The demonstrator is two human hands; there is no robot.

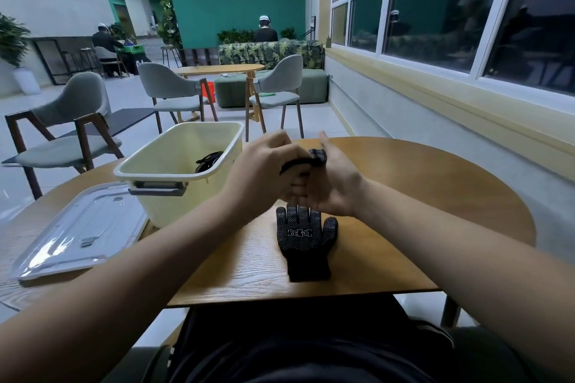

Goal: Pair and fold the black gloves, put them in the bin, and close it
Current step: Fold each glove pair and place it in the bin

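Open bin (161, 208) sitting far left on table (420, 196), black gloves (208, 162) lying inside. Lid (84, 233) lying near left. Left hand (264, 171) gripping held glove (317, 155) right of bin; right hand (334, 183) touching it, grasp unclear. Flat glove (306, 242) lying near, under hands.

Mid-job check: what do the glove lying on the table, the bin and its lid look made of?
Glove on the table: matte black knit fabric, with rows of small pale grip dots, probably rubber or PVC. Bin: cream plastic, smooth, slightly glossy, with a moulded rim. Lid: clear or translucent plastic, shiny; it catches bright reflections.
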